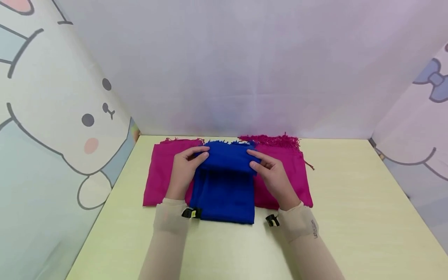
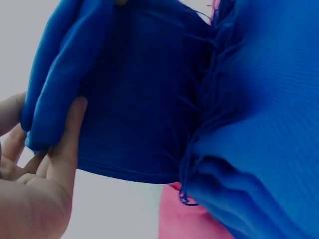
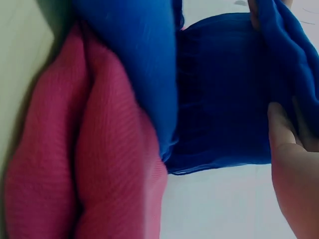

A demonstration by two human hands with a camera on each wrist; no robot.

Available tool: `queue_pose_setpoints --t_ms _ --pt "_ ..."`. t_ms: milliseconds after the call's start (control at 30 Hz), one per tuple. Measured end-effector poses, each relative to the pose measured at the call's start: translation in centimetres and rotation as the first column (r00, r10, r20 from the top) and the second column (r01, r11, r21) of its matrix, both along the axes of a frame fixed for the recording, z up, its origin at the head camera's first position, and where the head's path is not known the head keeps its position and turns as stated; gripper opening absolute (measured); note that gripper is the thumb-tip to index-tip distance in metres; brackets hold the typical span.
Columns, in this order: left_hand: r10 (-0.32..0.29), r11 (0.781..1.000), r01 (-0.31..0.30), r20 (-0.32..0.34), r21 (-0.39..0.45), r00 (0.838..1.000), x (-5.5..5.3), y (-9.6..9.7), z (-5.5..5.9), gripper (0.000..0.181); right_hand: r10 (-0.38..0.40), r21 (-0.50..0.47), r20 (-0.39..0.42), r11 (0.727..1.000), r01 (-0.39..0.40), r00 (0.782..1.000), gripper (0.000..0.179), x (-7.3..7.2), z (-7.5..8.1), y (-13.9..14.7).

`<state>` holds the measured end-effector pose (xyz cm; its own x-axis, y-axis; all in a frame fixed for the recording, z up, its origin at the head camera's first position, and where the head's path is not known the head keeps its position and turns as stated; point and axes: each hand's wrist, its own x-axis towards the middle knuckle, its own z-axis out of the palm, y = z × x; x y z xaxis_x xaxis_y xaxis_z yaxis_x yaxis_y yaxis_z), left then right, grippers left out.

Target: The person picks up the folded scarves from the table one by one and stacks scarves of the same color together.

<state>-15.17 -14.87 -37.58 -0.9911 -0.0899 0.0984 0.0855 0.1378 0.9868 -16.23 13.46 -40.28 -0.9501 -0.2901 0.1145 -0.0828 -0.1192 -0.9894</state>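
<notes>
A blue fringed scarf (image 1: 227,198) lies folded in the middle of the table, its upper layer lifted between two hands. My left hand (image 1: 185,167) pinches the left end of the raised fold; in the left wrist view the thumb (image 2: 75,124) presses against the folded blue edge. At the other end, my right hand (image 1: 273,173) pinches the same fold, with its thumb (image 3: 280,127) under the cloth in the right wrist view. Blue fringe (image 2: 199,99) hangs where the lifted part meets the lower layers. Some fingers are hidden behind the cloth.
Folded magenta cloth lies on both sides of the blue scarf, a left part (image 1: 159,175) and a right part (image 1: 294,179) with a fringe (image 1: 276,140) along the back. Behind the pale yellow table (image 1: 353,202) stands a white backdrop (image 1: 245,70), with cartoon-printed panels at the sides.
</notes>
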Motion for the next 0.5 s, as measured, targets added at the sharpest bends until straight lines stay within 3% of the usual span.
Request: queue_pose_setpoints --t_ms 167,267,400,500 --pt "-0.080 0.996 0.080 0.011 -0.038 0.997 0.6 -0.6 0.2 0.029 0.017 0.098 0.015 0.995 -0.019 1.000 0.040 0.8 0.6 0.6" --pt "-0.144 0.986 0.147 0.049 -0.074 0.988 0.7 -1.2 0.2 0.029 0.030 0.149 0.032 0.988 -0.034 0.999 0.039 1.0 0.9 1.0" --pt "-0.206 0.963 0.223 0.114 -0.153 0.972 1.1 -2.2 0.3 0.027 0.079 0.200 0.047 0.976 -0.087 0.996 0.038 1.0 0.9 1.3" --pt "-0.260 0.932 0.288 0.149 -0.222 0.954 1.4 -3.0 0.3 0.027 0.115 0.244 0.062 0.962 -0.126 0.991 0.035 1.0 0.9 1.4"
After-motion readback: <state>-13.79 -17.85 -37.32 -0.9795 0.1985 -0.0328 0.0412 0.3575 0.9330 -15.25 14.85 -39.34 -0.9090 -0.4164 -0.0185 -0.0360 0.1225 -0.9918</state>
